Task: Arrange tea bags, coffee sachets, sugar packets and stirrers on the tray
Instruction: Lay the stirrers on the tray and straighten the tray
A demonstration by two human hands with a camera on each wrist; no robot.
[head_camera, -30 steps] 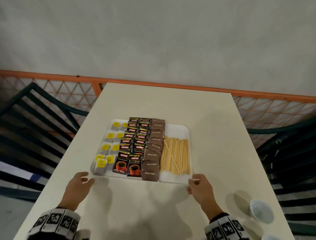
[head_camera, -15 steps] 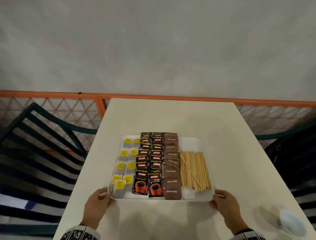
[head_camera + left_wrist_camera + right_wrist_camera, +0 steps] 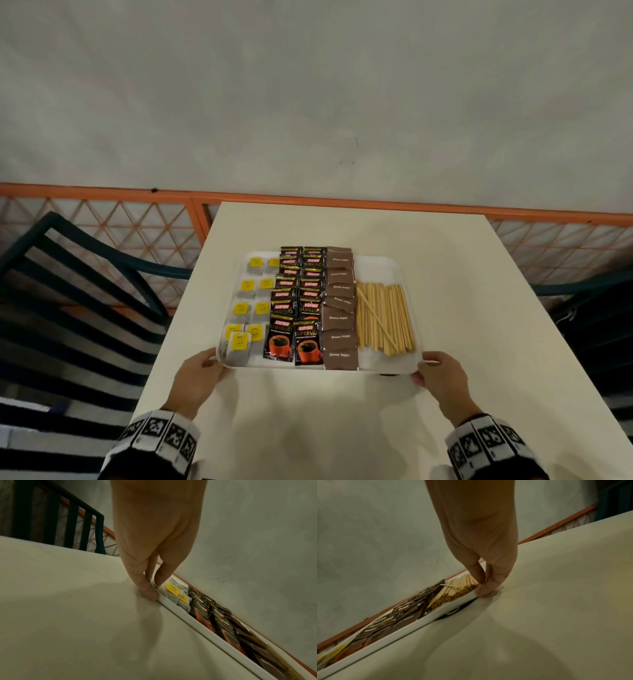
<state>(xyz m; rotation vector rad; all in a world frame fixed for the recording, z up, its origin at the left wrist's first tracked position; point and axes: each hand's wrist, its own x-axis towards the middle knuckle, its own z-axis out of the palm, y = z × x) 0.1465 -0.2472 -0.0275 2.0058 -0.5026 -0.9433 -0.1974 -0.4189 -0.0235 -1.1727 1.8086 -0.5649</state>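
A white tray (image 3: 376, 263) sits in the middle of the cream table (image 3: 322, 431). On it, from left to right, lie tea bags (image 3: 247, 308) with yellow tags, black coffee sachets (image 3: 295, 310), brown sugar packets (image 3: 339, 318) and a bundle of wooden stirrers (image 3: 383, 320). My left hand (image 3: 202, 373) pinches the tray's near left corner. In the left wrist view its fingers (image 3: 149, 593) press the rim (image 3: 197, 626). My right hand (image 3: 440, 373) pinches the near right corner. The right wrist view shows the right hand (image 3: 482, 586) beside the stirrers (image 3: 453, 592), with that corner slightly raised.
Dark slatted chairs stand at the left (image 3: 85, 274) and the right (image 3: 603, 325) of the table. An orange mesh railing (image 3: 342, 198) runs behind it along a grey wall. A small dark round thing (image 3: 453, 611) shows under the tray's near right edge.
Both hands have closed in on the tray's near corners and taken hold of them. The tray has shifted a little away from me. A cup at the near right has left the view.
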